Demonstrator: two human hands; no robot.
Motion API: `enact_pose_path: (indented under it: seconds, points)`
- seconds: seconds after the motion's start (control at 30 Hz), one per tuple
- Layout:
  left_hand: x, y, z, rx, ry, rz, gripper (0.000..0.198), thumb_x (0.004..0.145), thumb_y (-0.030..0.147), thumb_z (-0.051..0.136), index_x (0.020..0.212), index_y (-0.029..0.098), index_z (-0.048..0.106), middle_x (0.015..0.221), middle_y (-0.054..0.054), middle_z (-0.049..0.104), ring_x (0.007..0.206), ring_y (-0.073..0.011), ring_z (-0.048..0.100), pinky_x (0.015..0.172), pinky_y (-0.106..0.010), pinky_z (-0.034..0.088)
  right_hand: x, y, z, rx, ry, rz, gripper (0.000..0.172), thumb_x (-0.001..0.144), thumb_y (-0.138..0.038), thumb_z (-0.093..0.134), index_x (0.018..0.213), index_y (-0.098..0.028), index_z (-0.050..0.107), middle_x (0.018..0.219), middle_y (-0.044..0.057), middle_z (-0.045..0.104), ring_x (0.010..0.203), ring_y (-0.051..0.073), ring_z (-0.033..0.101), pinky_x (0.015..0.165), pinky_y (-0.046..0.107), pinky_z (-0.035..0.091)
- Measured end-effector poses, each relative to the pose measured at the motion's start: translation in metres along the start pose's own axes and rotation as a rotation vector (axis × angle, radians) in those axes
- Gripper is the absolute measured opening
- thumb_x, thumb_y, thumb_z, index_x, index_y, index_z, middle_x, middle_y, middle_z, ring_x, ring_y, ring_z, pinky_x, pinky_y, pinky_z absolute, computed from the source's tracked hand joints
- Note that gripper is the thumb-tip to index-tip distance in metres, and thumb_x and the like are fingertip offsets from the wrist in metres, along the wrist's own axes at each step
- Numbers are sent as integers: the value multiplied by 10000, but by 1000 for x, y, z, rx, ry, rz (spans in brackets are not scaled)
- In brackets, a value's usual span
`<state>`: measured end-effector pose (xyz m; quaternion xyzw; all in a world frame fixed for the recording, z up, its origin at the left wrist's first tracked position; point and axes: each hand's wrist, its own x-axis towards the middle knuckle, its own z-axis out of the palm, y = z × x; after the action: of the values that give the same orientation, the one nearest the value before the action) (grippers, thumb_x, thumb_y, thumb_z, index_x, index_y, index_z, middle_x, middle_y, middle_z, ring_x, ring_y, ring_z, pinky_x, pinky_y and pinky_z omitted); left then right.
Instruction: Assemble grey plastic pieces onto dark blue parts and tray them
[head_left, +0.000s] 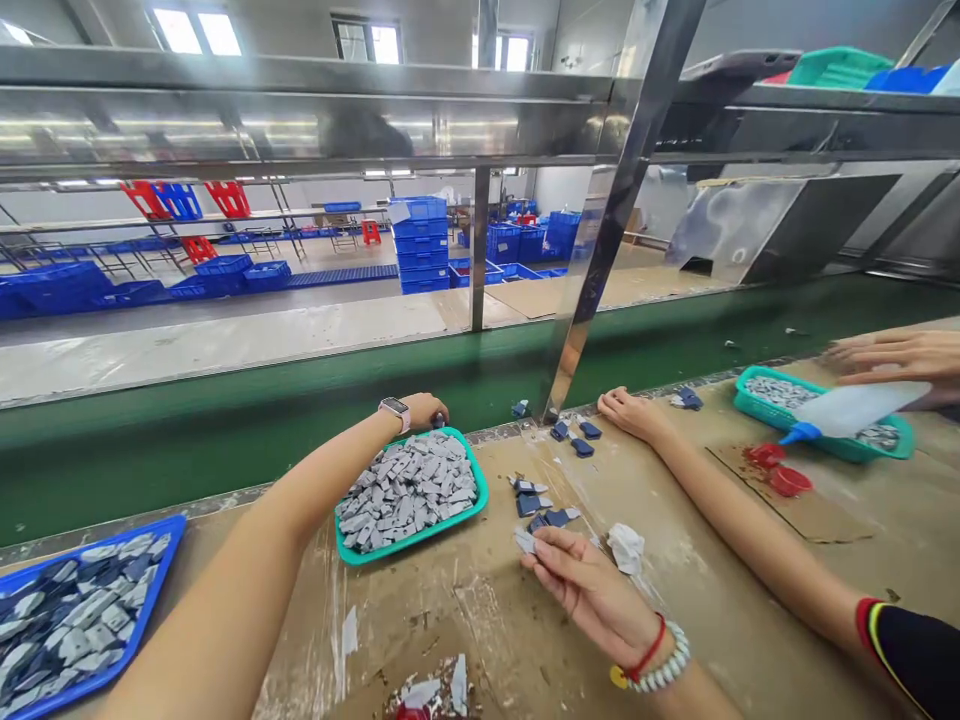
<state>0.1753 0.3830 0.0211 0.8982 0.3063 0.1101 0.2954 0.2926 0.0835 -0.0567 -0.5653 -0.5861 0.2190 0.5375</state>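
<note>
My right hand point(592, 590), with a red cord and a beaded bracelet at the wrist, pinches a small light-grey plastic part point(524, 540) between thumb and fingers. My left hand point(421, 411), wearing a watch, is past the far edge of a green tray point(409, 550). Its fingers are curled on a small dark plastic part point(439, 420), only partly visible. That tray is heaped with light-grey parts point(420, 485). Several navy-and-grey parts point(541, 504) lie on the cardboard just beyond my right hand. A crumpled white tissue point(626, 548) lies to its right.
A blue tray point(169, 580) of grey and navy parts sits at left. Beyond runs a green belt point(225, 445), with a metal post point(600, 240) at its edge. To the right, a co-worker's hand point(634, 412) rests near the belt; a squeeze bottle point(855, 410) is over another green tray point(750, 400).
</note>
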Motion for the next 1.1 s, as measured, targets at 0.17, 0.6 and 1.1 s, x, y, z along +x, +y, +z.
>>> enact_pose_path:
  seconds: [0.17,0.6,1.1]
  points:
    - [-58,10,-13,-233,241,-91,345,917,347,520,1157,101,549,1136,-86,562,927,-192,602,820,-371,523,-37,-21,20,93,-131,127,91,798,-228,682,866,-279,714,773,27,728,646,204,694,535,281,584]
    - [-374,31,21,-722,691,-328,379,683,426,769,930,226,562,779,-21,624,725,-175,561,709,-246,458,-124,-40,59,-244,-241,-79,198,911,-184,514,857,-200,704,791,66,662,736,180,590,644,315,509]
    - [-360,117,146,-933,341,-348,256,843,428,602,971,215,539,832,2,507,763,-140,455,710,-227,367,-99,-87,57,509,-75,427,178,679,-340,782,774,-190,764,703,50,684,587,144,619,519,240,519]
